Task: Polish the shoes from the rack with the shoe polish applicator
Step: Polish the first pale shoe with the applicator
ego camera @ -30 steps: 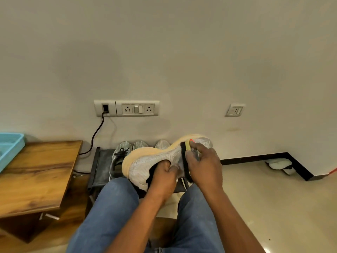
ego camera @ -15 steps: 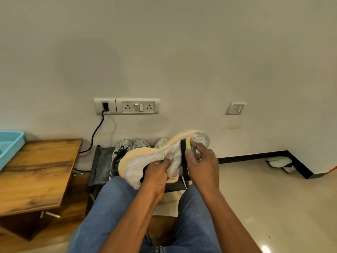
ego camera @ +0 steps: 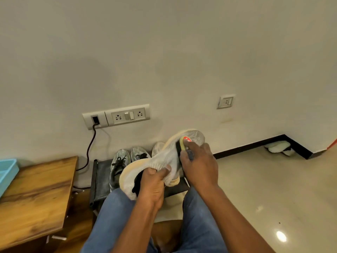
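Observation:
A white knit sneaker (ego camera: 165, 157) with a cream sole lies on its side over my knees, toe pointing up and right. My left hand (ego camera: 152, 185) grips it at the collar, fingers pinching the fabric. My right hand (ego camera: 197, 165) holds the shoe polish applicator (ego camera: 183, 144), yellow and black with a red spot, pressed against the upper near the toe. Behind it stands the low black shoe rack (ego camera: 101, 179) with a grey lace-up sneaker (ego camera: 118, 165) and two more pale shoe toes (ego camera: 139, 152) on it.
A wooden table (ego camera: 34, 198) stands at left with a light blue tray (ego camera: 6, 172) on its corner. A black cable (ego camera: 90, 145) hangs from the wall socket panel (ego camera: 116, 116). A white object (ego camera: 279, 146) lies in the floor corner at right.
My right hand slid the applicator up along the upper toward the toe. The shoe's toe has tipped higher, and my left hand shifted its pinch on the collar.

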